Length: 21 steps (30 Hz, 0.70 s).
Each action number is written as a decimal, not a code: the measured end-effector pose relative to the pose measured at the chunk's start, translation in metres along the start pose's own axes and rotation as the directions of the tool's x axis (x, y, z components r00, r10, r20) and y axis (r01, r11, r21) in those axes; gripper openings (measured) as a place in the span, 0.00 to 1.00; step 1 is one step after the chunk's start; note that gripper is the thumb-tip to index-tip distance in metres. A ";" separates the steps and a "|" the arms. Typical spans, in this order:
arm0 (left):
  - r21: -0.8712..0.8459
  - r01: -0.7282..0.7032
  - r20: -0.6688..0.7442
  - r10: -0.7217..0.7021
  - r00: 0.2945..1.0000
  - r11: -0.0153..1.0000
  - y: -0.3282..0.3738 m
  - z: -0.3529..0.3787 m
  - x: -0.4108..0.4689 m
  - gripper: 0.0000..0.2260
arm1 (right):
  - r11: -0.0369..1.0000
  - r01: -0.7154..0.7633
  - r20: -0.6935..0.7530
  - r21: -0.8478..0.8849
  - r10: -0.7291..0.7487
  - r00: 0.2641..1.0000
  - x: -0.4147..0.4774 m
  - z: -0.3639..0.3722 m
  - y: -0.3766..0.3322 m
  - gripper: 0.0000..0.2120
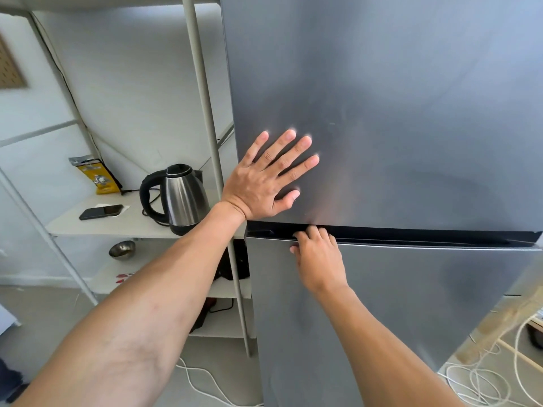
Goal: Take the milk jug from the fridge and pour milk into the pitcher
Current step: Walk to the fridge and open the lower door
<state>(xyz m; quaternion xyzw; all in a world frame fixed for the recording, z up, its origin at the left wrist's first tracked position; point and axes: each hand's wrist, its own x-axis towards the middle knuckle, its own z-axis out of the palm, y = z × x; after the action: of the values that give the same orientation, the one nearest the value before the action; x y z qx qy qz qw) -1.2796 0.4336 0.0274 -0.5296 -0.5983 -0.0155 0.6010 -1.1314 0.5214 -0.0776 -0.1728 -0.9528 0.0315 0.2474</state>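
Observation:
A tall grey fridge (pixel 396 98) fills the right of the view, both doors closed. My left hand (pixel 264 180) lies flat with spread fingers on the upper door near its lower left corner. My right hand (pixel 318 257) hooks its fingers into the dark gap (pixel 426 235) at the top edge of the lower door (pixel 411 304). The milk jug and the pitcher are not in view.
A grey metal shelf rack (pixel 205 113) stands left of the fridge. On its shelf sit a steel electric kettle (pixel 180 198), a dark phone (pixel 101 212) and a yellow bag (pixel 98 176). A small metal bowl (pixel 122 248) sits lower down. White cables (pixel 482 380) lie on the floor.

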 end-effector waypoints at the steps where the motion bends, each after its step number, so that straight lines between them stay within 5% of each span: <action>1: -0.002 0.002 -0.002 -0.002 1.000 1.000 0.001 -0.001 0.000 0.27 | 1.000 0.005 0.023 0.001 -0.005 1.000 -0.001 -0.001 0.001 0.09; 21: -0.014 -0.025 -0.045 0.024 0.999 1.000 0.001 0.000 -0.004 0.29 | 1.000 -0.005 0.039 -0.012 0.005 0.999 -0.007 -0.004 -0.005 0.10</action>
<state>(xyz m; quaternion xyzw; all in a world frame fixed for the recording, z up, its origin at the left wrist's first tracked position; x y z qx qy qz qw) -1.2802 0.4313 0.0238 -0.5408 -0.5780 -0.0244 0.6106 -1.1255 0.5140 -0.0767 -0.1762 -0.9573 0.0297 0.2274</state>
